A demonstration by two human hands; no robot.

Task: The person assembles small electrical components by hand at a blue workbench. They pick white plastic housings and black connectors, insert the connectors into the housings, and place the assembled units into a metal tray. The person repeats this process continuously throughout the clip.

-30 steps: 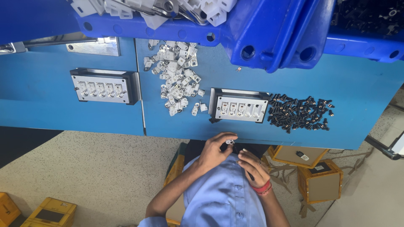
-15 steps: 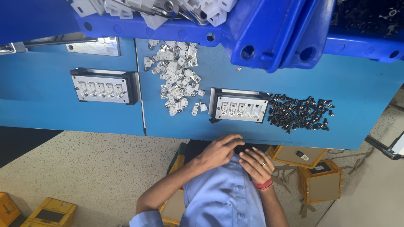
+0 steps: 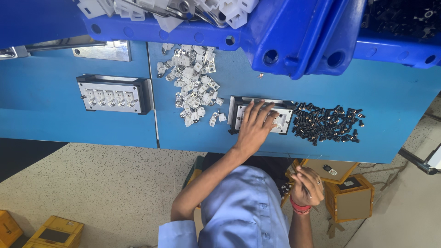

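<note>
On the fixture tray (image 3: 287, 106), left hand (image 3: 255, 126) spread.

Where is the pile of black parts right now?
In the head view, the black parts lie on the blue table right of centre, just right of the fixture that the left hand rests on.

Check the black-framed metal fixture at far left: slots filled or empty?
Filled: each slot in the fixture shows a seated white part.

My only view is head-worn, looking steeply down from fairly far above onto the blue surface (image 3: 193, 133), floor below.
</note>
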